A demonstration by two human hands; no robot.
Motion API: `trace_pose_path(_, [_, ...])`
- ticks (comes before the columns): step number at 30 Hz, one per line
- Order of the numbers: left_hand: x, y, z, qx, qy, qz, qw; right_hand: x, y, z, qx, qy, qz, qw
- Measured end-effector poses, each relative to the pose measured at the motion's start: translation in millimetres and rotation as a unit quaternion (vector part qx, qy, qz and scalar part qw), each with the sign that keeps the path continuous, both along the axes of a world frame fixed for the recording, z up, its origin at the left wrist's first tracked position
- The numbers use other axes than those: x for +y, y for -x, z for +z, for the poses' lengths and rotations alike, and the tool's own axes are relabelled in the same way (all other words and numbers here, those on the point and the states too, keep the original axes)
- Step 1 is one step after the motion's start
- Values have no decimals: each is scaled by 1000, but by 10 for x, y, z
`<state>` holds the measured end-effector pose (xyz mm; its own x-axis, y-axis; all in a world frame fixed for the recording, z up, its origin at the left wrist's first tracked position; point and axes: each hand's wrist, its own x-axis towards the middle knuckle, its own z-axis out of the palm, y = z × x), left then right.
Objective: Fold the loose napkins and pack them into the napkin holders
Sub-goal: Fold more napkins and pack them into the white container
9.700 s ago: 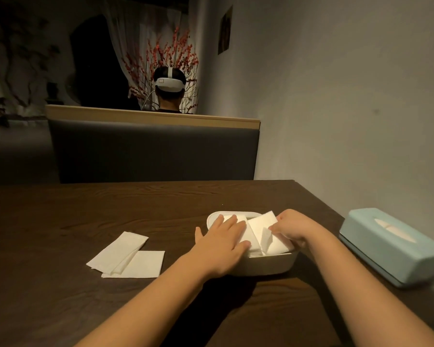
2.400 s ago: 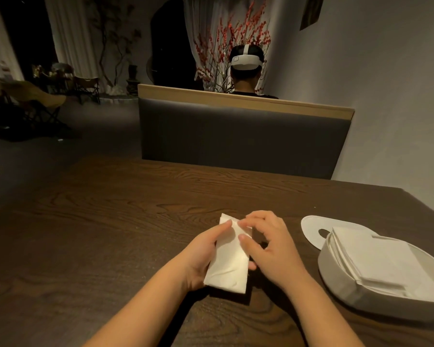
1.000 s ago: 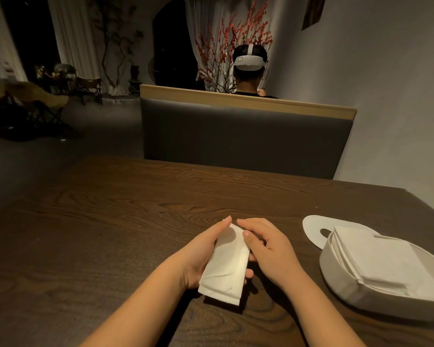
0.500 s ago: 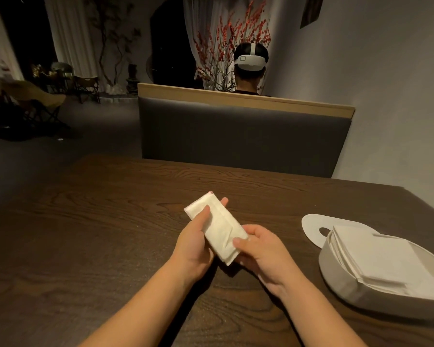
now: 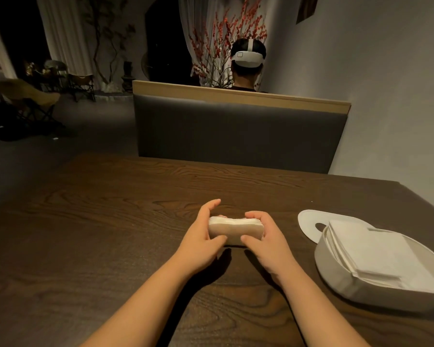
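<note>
At the frame centre the small white folded napkin stack [image 5: 232, 230], flat a moment ago, is now held on edge by the left hand [image 5: 199, 242] and right hand [image 5: 266, 242], seemingly squared for the white oval napkin holder [image 5: 336, 276] at right.

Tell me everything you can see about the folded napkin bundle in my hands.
The napkin bundle is white, soft-looking paper, folded into a compact oblong with layered edges showing along its top. It stands on its long edge, crosswise, on the dark wooden table. The left hand grips its left end and the right hand its right end, thumbs on the near face.
</note>
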<state>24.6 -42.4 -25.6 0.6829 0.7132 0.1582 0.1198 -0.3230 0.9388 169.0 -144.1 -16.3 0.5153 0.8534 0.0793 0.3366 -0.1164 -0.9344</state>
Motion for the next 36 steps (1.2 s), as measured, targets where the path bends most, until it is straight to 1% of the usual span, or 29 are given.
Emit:
trace_pose_path(2, [-31, -27, 9, 2, -12, -1, 1000, 26, 6, -17, -4, -12, 6, 1000])
trace_pose_path(6, [-33, -21, 5, -17, -7, 3, 1000, 16, -26, -3, 20, -43, -1, 999])
trace_pose_path(8, [-20, -16, 4, -11, 6, 13, 1000, 5, -80, -3, 45, -45, -9, 998])
trace_pose_path(10, [-5, -36, -11, 0, -10, 36, 999, 6, -115, -12, 77, -39, -9, 996])
trace_pose_path(13, [-17, -50, -35, -18, -27, 51, 998, 14, -107, -42, 54, -38, -14, 998])
trace_pose_path(15, [2, -36, -43, -15, -18, 28, 999, 13, -94, -37, 39, -35, -9, 999])
trace_pose_path(17, [3, -23, -31, 17, -17, -14, 1000, 4, -87, -22, 37, -13, 13, 999])
trace_pose_path(19, [-5, -32, -26, 42, -26, -28, 998, 3, -81, -20, 34, 4, 24, 999])
trace_pose_path(22, [-10, -30, 1, 61, -61, 16, 996, -15, -75, -3, 27, -3, -13, 1000])
trace_pose_path(24, [12, -2, 16, 60, -60, 51, 995, -39, -86, 35, 71, -13, -36, 997])
trace_pose_path(25, [29, 18, 18, 46, -30, 56, 997, -55, -95, 61, 100, -19, -38, 994])
trace_pose_path(27, [43, 78, 54, 11, 75, 25, 997, -91, -113, 126, 132, -20, -31, 991])
trace_pose_path(28, [44, 127, 91, 1, 132, -20, 991, -111, -119, 164, 135, -15, -20, 991])
trace_pose_path(29, [41, 180, 131, -8, 197, -83, 977, -145, -114, 220, 135, -13, -1, 991])
trace_pose_path(30, [33, 221, 178, -23, 278, -149, 949, -178, -105, 294, 129, -10, 24, 991])
trace_pose_path(32, [15, 259, 207, -54, 437, -234, 867, -251, -73, 448, 108, 3, 83, 991])
trace_pose_path(33, [-12, 263, 227, -59, 477, -254, 839, -288, -48, 529, 95, 10, 108, 990])
trace_pose_path(34, [-50, 239, 249, -61, 496, -272, 822, -326, -24, 598, 81, 18, 125, 989])
trace_pose_path(36, [-193, 162, 339, -78, 513, -294, 802, -395, 30, 723, 39, 27, 132, 990])
